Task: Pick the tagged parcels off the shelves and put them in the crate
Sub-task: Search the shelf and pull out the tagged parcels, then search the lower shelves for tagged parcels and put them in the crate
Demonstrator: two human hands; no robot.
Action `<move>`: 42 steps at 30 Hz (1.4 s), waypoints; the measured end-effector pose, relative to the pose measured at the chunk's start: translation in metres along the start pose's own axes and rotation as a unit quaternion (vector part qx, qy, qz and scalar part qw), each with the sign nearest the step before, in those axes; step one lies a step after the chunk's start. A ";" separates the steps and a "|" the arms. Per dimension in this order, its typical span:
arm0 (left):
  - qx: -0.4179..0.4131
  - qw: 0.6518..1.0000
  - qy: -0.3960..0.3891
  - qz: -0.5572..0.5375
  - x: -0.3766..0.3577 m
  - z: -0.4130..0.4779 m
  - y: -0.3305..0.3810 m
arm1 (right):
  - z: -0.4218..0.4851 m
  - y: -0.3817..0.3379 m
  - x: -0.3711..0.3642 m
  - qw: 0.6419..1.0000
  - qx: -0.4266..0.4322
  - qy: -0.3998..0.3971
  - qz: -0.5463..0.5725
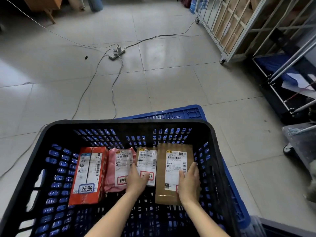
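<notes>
Inside the crate (128, 123), my left hand (136, 179) rests open on the small parcel (147, 159); my right hand (189, 183), fingers straight, presses the brown parcel (160, 177).

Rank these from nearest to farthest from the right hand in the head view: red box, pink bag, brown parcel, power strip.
1. brown parcel, under the right hand, at the right of the crate.
2. pink bag, further left, mid-crate.
3. red box, leftmost in the crate.
4. power strip, out on the floor beyond the crate.
</notes>
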State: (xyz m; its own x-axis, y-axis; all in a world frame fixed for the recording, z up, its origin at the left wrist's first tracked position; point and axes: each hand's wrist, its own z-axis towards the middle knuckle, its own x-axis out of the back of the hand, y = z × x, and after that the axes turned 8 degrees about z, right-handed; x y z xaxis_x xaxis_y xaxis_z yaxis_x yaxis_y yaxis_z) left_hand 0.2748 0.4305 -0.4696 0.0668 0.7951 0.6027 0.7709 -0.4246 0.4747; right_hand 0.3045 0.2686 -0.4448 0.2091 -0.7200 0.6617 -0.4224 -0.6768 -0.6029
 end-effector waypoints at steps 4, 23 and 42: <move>-0.042 0.995 0.009 0.092 0.006 -0.013 0.004 | -0.004 0.000 0.004 0.996 0.040 -0.019 -0.077; -0.298 0.878 0.089 0.363 0.106 -0.144 0.048 | -0.122 -0.043 0.077 0.975 0.177 -0.014 -0.133; -0.566 0.706 0.020 0.426 0.109 -0.371 0.050 | -0.364 0.029 0.218 0.963 0.113 0.173 -0.171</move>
State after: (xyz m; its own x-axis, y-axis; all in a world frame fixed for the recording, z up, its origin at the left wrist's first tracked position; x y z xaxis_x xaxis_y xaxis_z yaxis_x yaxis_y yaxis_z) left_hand 0.0856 0.3356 -0.1425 0.1649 0.0391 0.9855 -0.5387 -0.8334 0.1232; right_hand 0.0166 0.1481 -0.1557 -0.0224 -0.3817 0.9240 -0.1697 -0.9094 -0.3798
